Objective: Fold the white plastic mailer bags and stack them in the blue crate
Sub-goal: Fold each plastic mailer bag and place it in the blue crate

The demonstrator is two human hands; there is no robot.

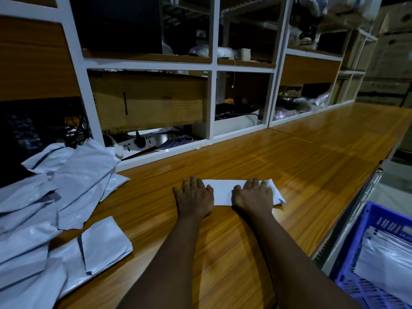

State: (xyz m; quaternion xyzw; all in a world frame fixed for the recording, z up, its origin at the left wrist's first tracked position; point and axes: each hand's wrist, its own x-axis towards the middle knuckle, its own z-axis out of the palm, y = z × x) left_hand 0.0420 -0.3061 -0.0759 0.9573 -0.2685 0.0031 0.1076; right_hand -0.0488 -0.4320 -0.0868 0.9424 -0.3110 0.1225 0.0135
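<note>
The folded mailer (pixel 223 191) lies on the bench (pixel 301 157) under two flat palms, neither grip clenched. I'd sweep the left hand (pixel 194 197) and right hand (pixel 254 195) outward to sharpen the crease before lifting it to the blue crate (pixel 365 241).

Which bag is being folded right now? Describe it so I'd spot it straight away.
Look at the long wooden counter below the white shelves. Near the middle of its front edge, the left hand and right hand press flat on one bag. Unlike the crumpled pile at the left, it is a smooth, narrow white strip lying alone.
</note>
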